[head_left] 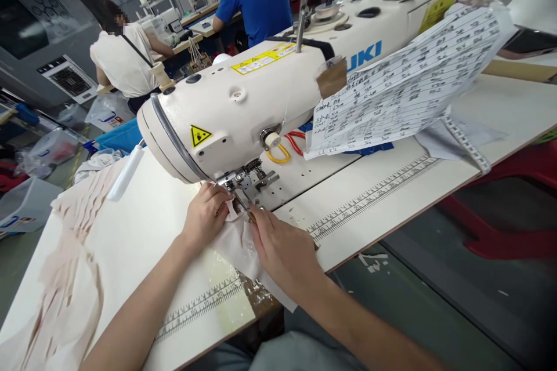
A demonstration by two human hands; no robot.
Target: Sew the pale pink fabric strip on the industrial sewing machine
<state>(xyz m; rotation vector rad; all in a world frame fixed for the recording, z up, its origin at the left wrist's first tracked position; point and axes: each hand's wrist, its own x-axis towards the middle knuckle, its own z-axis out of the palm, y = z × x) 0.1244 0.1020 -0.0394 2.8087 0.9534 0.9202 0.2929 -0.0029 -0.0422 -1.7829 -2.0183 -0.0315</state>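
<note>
A white sewing machine (243, 110) stands over the table. Just under its needle area, my left hand (204, 214) has its fingers bent and closed on the edge of a pale fabric piece (241, 243). My right hand (285, 249) is closed on a slim metal tool (242, 199), which looks like tweezers and points at the presser foot (237, 179). The fabric runs down between both hands and over the table's front edge. The tool's lower end is hidden in my right fingers.
Stacked pale fabric pieces (65, 278) lie at the left. Handwritten sheets (404, 81) hang from the machine arm, above a tape measure (465, 142). Yellow-handled scissors (279, 153) lie behind the needle area. Two people (256, 3) sit beyond; a red stool (505, 237) is at right.
</note>
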